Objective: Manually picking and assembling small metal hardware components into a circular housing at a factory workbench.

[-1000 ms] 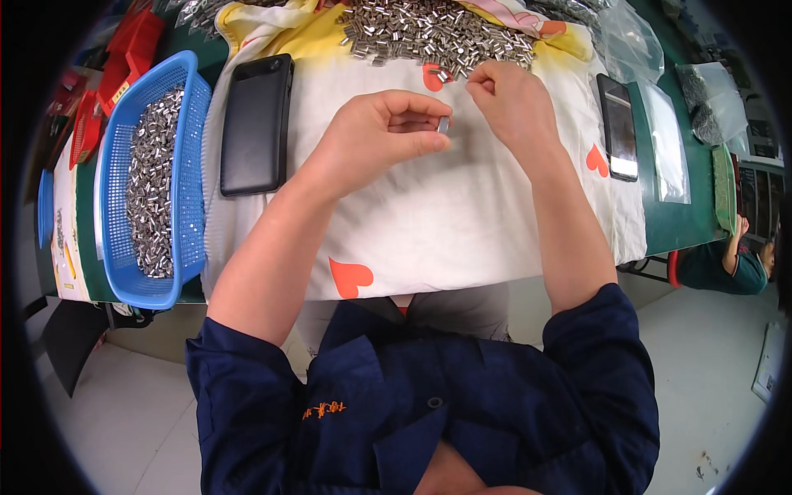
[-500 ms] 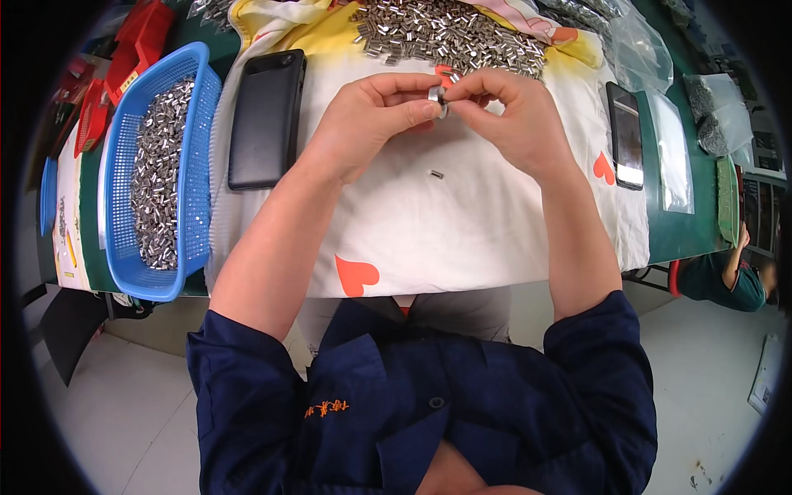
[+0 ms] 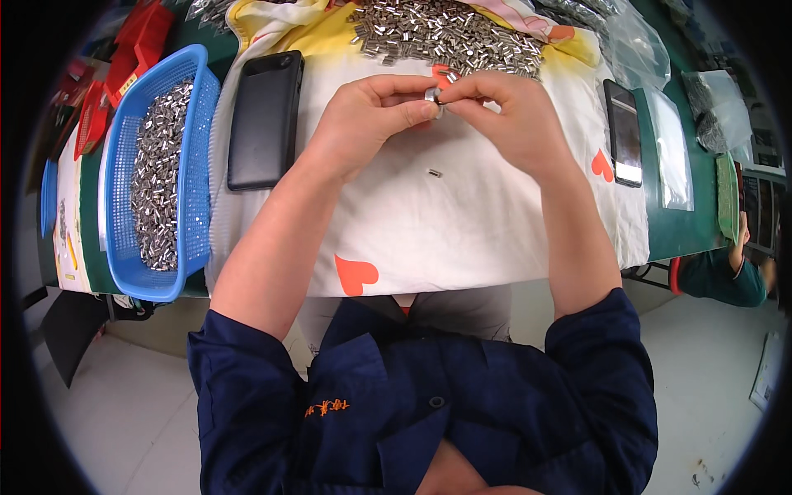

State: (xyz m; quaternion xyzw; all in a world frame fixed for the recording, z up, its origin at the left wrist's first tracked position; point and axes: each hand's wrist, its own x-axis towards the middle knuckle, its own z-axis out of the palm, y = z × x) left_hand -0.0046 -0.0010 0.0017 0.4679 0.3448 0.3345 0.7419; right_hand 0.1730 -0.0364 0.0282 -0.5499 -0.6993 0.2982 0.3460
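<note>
Over the white cloth, my left hand [image 3: 356, 124] pinches a small silver ring-shaped metal part [image 3: 431, 96] between thumb and fingers. My right hand [image 3: 516, 120] is closed against the same part from the other side, its thumb and fingertips pressed together. Whatever those right fingertips hold is hidden or too small to name. Beyond both hands spreads a heap of short silver metal cylinders [image 3: 450, 35]. One loose cylinder [image 3: 435, 173] lies on the cloth [image 3: 462, 239] below the hands.
At left stands a blue plastic basket [image 3: 195, 173] of similar cylinders, beside a black flat case [image 3: 266, 120]. A smartphone [image 3: 624, 136] and clear plastic bags [image 3: 670, 153] lie at right. Red bins [image 3: 140, 49] stand far left. Another person [image 3: 730, 276] sits at the far right.
The ring-shaped part has turned slightly between my fingers, and my right fingertips have shifted a little left against it. The rest looks the same.
</note>
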